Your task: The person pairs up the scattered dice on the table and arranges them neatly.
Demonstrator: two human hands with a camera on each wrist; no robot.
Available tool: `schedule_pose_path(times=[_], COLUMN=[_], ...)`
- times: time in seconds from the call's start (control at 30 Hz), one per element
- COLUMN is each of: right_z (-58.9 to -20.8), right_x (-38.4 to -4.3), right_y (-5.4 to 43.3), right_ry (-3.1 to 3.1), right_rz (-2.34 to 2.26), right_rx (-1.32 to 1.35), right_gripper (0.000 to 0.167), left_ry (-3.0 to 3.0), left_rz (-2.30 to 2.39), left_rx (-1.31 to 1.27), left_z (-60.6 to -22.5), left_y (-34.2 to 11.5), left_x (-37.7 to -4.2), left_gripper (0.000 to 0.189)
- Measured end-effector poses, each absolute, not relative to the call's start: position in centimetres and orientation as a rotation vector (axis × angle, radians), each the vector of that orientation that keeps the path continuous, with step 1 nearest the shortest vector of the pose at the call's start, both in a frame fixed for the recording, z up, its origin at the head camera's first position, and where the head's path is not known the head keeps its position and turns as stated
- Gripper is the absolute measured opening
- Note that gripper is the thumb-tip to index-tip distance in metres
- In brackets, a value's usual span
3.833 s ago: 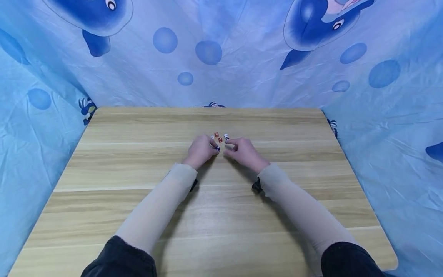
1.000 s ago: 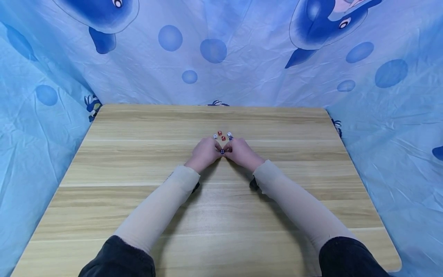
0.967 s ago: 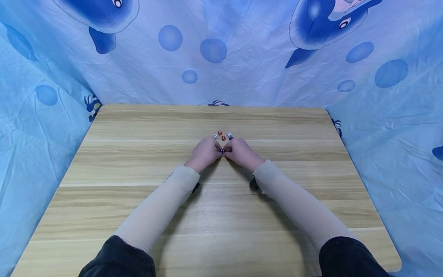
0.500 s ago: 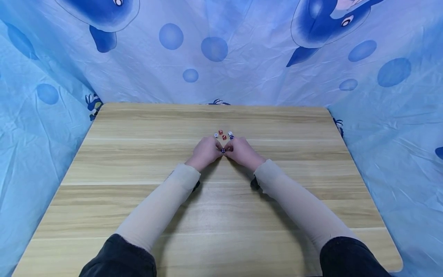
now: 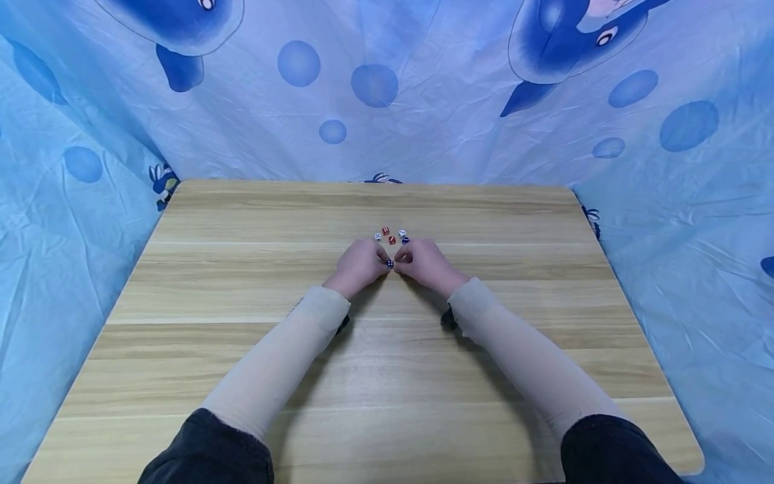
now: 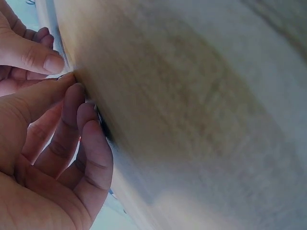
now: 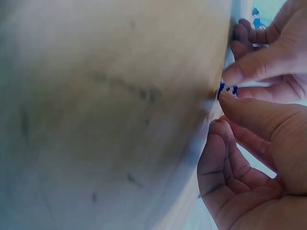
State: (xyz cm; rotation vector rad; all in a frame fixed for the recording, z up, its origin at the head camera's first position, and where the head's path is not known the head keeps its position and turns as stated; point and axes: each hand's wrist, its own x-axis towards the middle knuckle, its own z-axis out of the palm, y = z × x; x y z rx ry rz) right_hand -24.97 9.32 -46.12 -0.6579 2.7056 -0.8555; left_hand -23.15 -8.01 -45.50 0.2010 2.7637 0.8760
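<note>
In the head view, my left hand (image 5: pixel 358 264) pinches a dark blue die (image 5: pixel 390 264) with white pips just above the wooden table (image 5: pixel 387 376). My right hand (image 5: pixel 428 264) is close beside that die, thumb and index finger bent with a gap between them. From the right wrist, the blue die (image 7: pixel 228 90) shows between the left fingertips and the right thumb (image 7: pixel 249 112). The left wrist view has my left hand (image 6: pixel 53 143) in front of the right hand (image 6: pixel 24 52), with the die mostly hidden by fingers.
Just beyond the hands lie a white die (image 5: pixel 377 236), two red dice, one farther (image 5: pixel 385 231) and one nearer (image 5: pixel 392 240), another white die (image 5: pixel 402 233) and a second blue die (image 5: pixel 406 240). A blue patterned curtain (image 5: pixel 423 148) surrounds the table's back and sides.
Earlier, my right hand approached the die in the left hand until both hands held it. Now the right fingers have eased slightly away to the right; the left hand stays put.
</note>
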Motion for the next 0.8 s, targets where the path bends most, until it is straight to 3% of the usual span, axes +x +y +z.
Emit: schedule_pose_path(times=[0.27,0.8], right_z=[-45.4,-45.3], right_x=[-26.3,-28.9], right_y=[11.0,11.2], right_ry=[2.668,2.713], right_rz=[-1.027,-0.916], right_rx=[-0.476,-0.489], right_gripper=[0.025,0.025], left_ry=[2.773,2.775], left_rz=[0.853,0.854], left_rx=[0.220,0.221], left_z=[-45.5,-45.6], left_y=[-8.1,-8.1], left_x=[-23.1,-23.1], left_gripper=[0.007,0.005])
